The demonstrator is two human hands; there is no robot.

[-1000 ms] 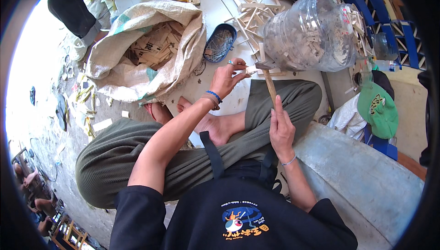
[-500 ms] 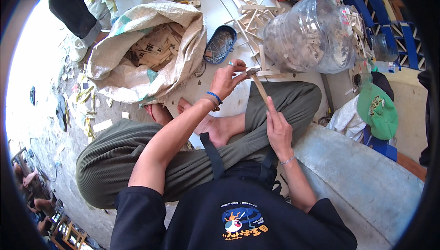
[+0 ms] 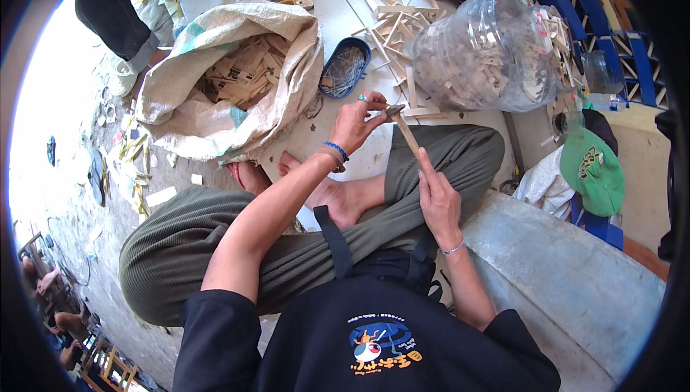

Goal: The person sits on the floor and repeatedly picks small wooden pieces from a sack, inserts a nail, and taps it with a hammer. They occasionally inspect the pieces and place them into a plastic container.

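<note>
My right hand (image 3: 439, 204) is wrapped round the wooden handle of a hammer (image 3: 407, 135), index finger stretched along it. The hammer's metal head is up at the fingertips of my left hand (image 3: 353, 125). Those left fingers are pinched together beside the head; whatever they hold is too small to make out. Just beyond the hammer head lie pale wooden strips (image 3: 424, 112) on the tiles. A blue oval tray (image 3: 346, 68) with many thin nails stands past my left hand.
An open woven sack (image 3: 172, 112) of small wood pieces stands to the left. Loose wood strips (image 3: 392, 36) pile up ahead, beside a large clear plastic bottle (image 3: 481, 54). A green cap (image 3: 593, 173) and a grey metal sheet (image 3: 560, 277) are at the right. Another person's leg (image 3: 118, 22) is at far left.
The hammer head has shifted very slightly toward my left fingers. Both hands otherwise keep nearly the same place and grip.
</note>
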